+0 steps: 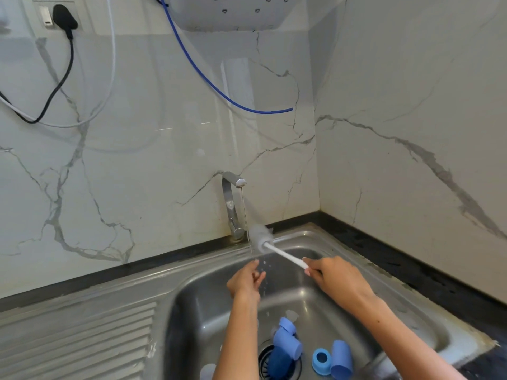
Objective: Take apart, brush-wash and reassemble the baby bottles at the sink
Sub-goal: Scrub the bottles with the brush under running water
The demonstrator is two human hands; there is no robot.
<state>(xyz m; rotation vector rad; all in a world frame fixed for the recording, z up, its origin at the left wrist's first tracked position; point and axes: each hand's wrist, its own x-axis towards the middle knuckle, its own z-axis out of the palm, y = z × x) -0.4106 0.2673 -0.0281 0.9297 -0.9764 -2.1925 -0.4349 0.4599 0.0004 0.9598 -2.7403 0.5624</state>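
The bottle parts lie loose on the sink (343,244) floor: a blue ring (321,361) and cap (341,359) side by side, more blue pieces (287,340) piled by the drain (264,357), and what look like clear teats near them. So the taking apart seems done; brush-washing looks barely begun and reassembly is all left. The right hand (333,278) grips the white handle of the brush (262,237), whose bristle head sits beside the thin stream from the tap (233,204). The left hand (247,278) is under the stream, fingers relaxed, holding nothing. The bottle bodies are hard to make out; the arms hide part of the basin, and the bottom edge cuts off the nearest pieces.
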